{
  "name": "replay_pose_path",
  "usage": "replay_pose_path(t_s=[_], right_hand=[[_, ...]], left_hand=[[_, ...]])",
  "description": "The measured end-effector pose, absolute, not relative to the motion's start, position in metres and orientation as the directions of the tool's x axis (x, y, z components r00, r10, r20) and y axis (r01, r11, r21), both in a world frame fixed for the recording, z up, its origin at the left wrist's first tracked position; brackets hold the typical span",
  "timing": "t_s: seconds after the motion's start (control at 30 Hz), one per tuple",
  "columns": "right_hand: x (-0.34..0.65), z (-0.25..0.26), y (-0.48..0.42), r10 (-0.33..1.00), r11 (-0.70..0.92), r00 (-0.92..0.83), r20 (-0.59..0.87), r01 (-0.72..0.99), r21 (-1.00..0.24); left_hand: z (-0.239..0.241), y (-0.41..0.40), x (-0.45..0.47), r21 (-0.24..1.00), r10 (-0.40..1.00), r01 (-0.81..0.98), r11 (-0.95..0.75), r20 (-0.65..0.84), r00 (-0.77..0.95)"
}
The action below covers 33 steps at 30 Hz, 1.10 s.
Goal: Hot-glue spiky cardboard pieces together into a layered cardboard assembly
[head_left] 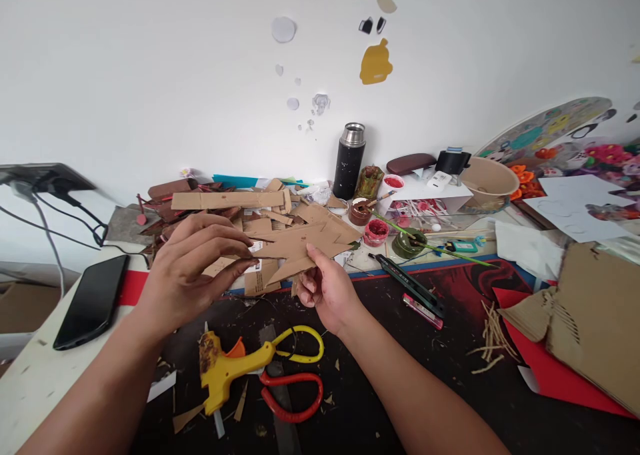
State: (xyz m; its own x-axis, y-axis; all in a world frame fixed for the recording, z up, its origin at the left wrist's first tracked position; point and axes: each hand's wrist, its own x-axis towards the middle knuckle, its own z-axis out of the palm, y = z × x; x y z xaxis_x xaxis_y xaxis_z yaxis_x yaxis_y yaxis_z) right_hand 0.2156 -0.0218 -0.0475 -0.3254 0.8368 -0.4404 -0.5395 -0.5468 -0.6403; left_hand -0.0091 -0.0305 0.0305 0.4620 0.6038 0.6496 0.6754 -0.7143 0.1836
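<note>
One star-like cutout (pixel 295 247) of flat brown cardboard, sharp-pointed, held above the far edge of the dark mat (pixel 450 362). Right hand (pixel 325 285): thumb on top, fingers beneath, gripping it. Left hand (pixel 200 262): narrow finger gap at its left point; contact cannot be told. Nearer: yellow plastic glue gun (pixel 216 368), loop-handled scissors (pixel 319 396).

From the cardboard (pixel 295 247), the bottle (pixel 349 165) stands behind at 1 o'clock. The bowl (pixel 489 182) is at 2, the cutter (pixel 410 286) at 4, the scissors (pixel 290 379) at 6, the glue gun (pixel 220 372) at 7. The phone (pixel 93 302) lies between 8 and 9.
</note>
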Motion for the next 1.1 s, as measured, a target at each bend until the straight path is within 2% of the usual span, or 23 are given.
replay_pose_path(t_s=[0.17, 0.3, 0.4, 0.5, 0.6, 0.7, 0.8, 0.93, 1.1], right_hand=[[0.215, -0.048, -0.022, 0.831, -0.555, -0.345, -0.435, -0.547, -0.626], [0.216, -0.048, -0.021, 0.816, -0.578, -0.367, -0.447, -0.556, -0.598], [0.217, -0.047, -0.019, 0.801, -0.595, -0.365, -0.474, -0.571, -0.566], [0.219, -0.046, -0.017, 0.802, -0.59, -0.347, -0.487, -0.592, -0.549], [0.219, -0.045, -0.017, 0.803, -0.587, -0.338, -0.492, -0.596, -0.548], [0.218, -0.045, -0.017, 0.802, -0.588, -0.337, -0.493, -0.591, -0.552], [0.218, -0.045, -0.017, 0.802, -0.589, -0.341, -0.49, -0.585, -0.557], [0.22, -0.044, -0.016, 0.808, -0.58, -0.335, -0.484, -0.591, -0.56], [0.222, -0.043, -0.015, 0.811, -0.578, -0.338, -0.477, -0.585, -0.569]], left_hand=[[0.028, -0.028, -0.018, 0.257, 0.627, 0.641, -0.724, 0.631, 0.456], [0.025, -0.025, -0.023, 0.284, 0.592, 0.58, -0.764, 0.664, 0.456], [0.026, -0.025, -0.023, 0.361, 0.602, 0.519, -0.775, 0.672, 0.432], [0.027, -0.027, -0.021, 0.496, 0.647, 0.45, -0.742, 0.706, 0.289], [0.026, -0.028, -0.021, 0.653, 0.703, 0.332, -0.681, 0.709, 0.048], [0.021, -0.025, -0.022, 0.773, 0.761, 0.217, -0.596, 0.63, -0.153], [0.016, -0.02, -0.024, 0.864, 0.826, 0.124, -0.488, 0.503, -0.254], [0.018, -0.012, -0.027, 0.907, 0.853, -0.052, -0.418, 0.372, -0.365], [0.024, -0.001, -0.04, 0.855, 0.811, -0.257, -0.451, 0.272, -0.518]])
